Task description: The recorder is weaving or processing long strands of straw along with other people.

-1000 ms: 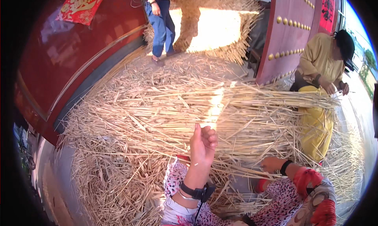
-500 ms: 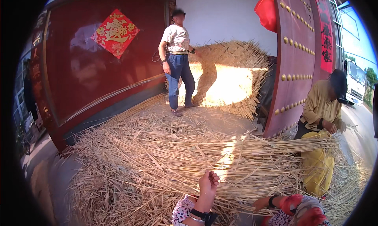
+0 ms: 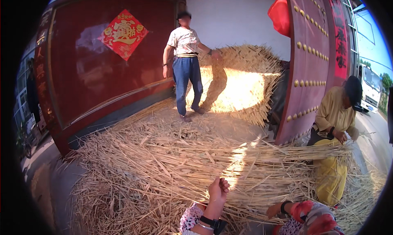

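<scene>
My left hand [image 3: 218, 189] is raised above a wide heap of dry reed stalks [image 3: 163, 169], its fingers curled into a loose fist. No stalk shows plainly in it; anything inside the fingers is hidden. Lower and to the right, my right hand [image 3: 273, 211] is in shadow at the near edge of the stalks. Its fingers look bent and touch them, but what they grip cannot be made out. Long stalks run left to right in front of both hands, over a tangle of shorter leafy bits.
On the right, a co-worker [image 3: 337, 116] in tan and yellow bends over the stalk ends, hands together. Another person [image 3: 186, 67] stands behind the heap beside a large woven reed mat [image 3: 245, 83]. A studded red door [image 3: 305, 71] stands ajar; a white truck [image 3: 370, 89] is on the road.
The standing person's arm has reached farther outward toward the woven mat. The co-worker on the right has shifted their hands slightly. My own hands have hardly moved.
</scene>
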The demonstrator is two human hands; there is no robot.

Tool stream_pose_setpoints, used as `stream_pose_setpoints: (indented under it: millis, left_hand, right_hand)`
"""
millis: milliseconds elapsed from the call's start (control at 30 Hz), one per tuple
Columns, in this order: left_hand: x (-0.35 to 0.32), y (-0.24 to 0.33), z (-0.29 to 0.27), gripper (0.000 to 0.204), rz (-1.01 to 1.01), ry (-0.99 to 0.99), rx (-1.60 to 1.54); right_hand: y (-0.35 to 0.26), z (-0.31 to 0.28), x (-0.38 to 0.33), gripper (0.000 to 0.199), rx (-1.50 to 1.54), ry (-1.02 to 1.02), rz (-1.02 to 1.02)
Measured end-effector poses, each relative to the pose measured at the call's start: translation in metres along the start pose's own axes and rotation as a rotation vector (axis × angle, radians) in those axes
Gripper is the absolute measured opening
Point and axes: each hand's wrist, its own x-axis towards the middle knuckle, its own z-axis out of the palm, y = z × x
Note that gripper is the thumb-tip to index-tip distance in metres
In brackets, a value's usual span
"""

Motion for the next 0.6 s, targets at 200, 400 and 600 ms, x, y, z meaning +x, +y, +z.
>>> stream_pose_setpoints:
  millis: [200,400,600]
  left_hand:
    - [-0.003,-0.001,0.002,0.030,-0.019,0.023,-0.009]
    - [0.002,-0.004,-0.003,0.031,0.007,-0.032,-0.021]
    - [0.000,-0.013,0.005,0.032,-0.038,-0.029,0.003]
  right_hand:
    - [0.029,0.015,0.034,0.044,0.033,0.079,-0.102]
    - [-0.033,-0.046,-0.035,0.023,0.301,0.888,-0.296]
    - [-0.073,-0.102,-0.112,0.017,-0.387,1.462,-0.021]
